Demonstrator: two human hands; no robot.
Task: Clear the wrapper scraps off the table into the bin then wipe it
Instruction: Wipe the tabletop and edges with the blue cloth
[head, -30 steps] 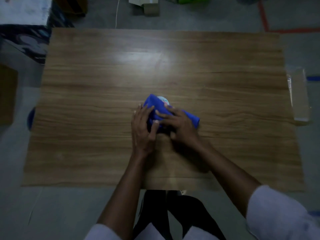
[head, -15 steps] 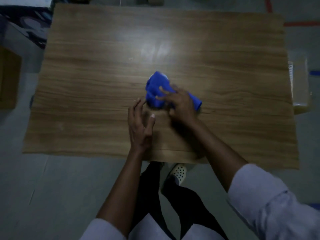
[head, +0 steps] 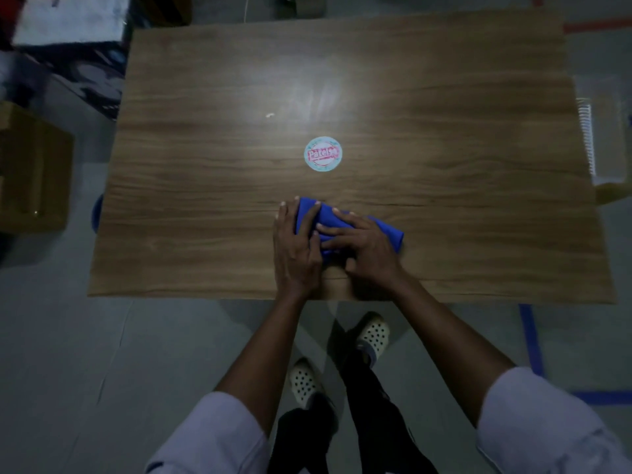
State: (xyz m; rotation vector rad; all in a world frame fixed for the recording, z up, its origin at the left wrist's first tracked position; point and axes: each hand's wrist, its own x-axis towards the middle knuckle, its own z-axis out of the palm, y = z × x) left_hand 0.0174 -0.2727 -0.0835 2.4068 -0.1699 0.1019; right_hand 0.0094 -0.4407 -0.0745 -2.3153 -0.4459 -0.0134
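1. Two grips show on my feed, and both rest on the blue cloth (head: 345, 220). It lies folded on the desk (head: 205, 200), at 6 o'clock from the desk's middle and near the front edge.
2. I see the left grip (head: 295, 248) spread flat over the cloth's 9 o'clock end, with its fingers straight and pointing toward 12 o'clock.
3. I see the right grip (head: 367, 251) lying across the cloth's middle, its fingers stretched out and pressing down, pinching nothing. The cloth's 3 o'clock end sticks out past it.
4. At 12 o'clock from the cloth, apart from it, a round sticker (head: 323, 153) with red lettering lies flat on the wood.
5. At 11 o'clock from the sticker I make out a small white scrap (head: 270, 115), well apart from the cloth and both grips.
6. Off the desk, a brown cardboard box (head: 30, 172) stands on the floor at 9 o'clock. A clear container (head: 602, 131) sits just beside the desk's edge at 3 o'clock.
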